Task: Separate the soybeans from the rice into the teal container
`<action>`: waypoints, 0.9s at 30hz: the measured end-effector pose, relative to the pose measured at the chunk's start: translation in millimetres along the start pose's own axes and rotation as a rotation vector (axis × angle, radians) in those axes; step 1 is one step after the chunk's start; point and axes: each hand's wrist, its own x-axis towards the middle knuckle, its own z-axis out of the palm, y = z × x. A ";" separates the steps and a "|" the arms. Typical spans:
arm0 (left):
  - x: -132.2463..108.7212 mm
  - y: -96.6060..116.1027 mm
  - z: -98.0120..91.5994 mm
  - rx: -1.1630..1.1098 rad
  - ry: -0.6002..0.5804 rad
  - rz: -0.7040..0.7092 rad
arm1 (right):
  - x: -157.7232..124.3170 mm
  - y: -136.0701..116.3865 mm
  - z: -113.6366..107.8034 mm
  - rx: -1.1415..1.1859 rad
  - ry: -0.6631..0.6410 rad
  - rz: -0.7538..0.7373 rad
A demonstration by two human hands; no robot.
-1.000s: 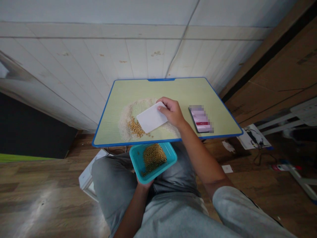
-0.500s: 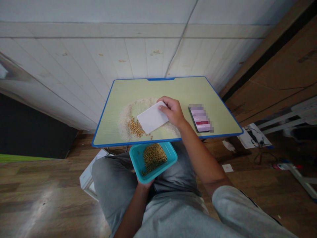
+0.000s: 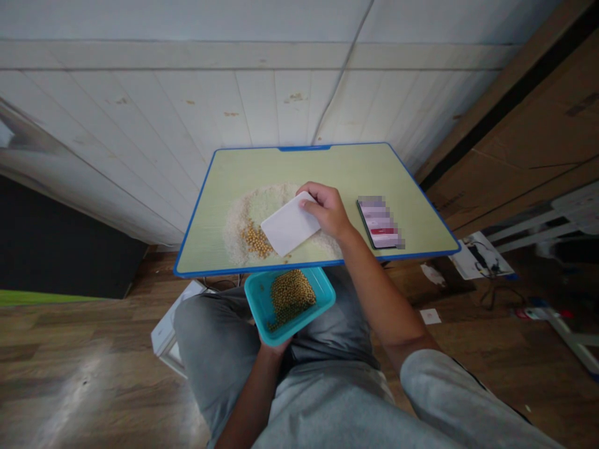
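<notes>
My right hand is closed on the right end of a white card-like sheet, thumb on top, held slanted over the table. At the sheet's left edge lies a small heap of yellow soybeans. White rice grains are spread in a ring around the beans, running partly behind the sheet. Below the near table edge, my left hand grips a turquoise plastic tub from underneath; most of its fingers are hidden. Soybeans fill part of the tub, heaped to the right.
The small folding table has a yellow-green top with a blue rim. A phone with its screen lit lies at the right. Behind the table stands a white panelled wall. Large cardboard leans at the right.
The white sheet has shifted very slightly right and toward me, along with my right hand. The tub and my left hand have stayed in place.
</notes>
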 end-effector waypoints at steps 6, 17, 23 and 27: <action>-2.2 -0.2 -7.3 0.015 -0.030 0.026 | 0.5 0.1 0.3 0.023 0.006 -0.006; -0.9 -5.0 -21.2 0.013 0.016 0.045 | 0.0 -2.0 -0.3 0.005 0.023 0.008; -2.8 0.5 -14.9 0.016 0.014 0.021 | -0.9 -3.9 1.6 0.035 -0.032 0.012; -3.3 -0.3 -13.9 0.011 0.016 0.023 | -1.1 -4.9 1.3 0.031 -0.052 0.020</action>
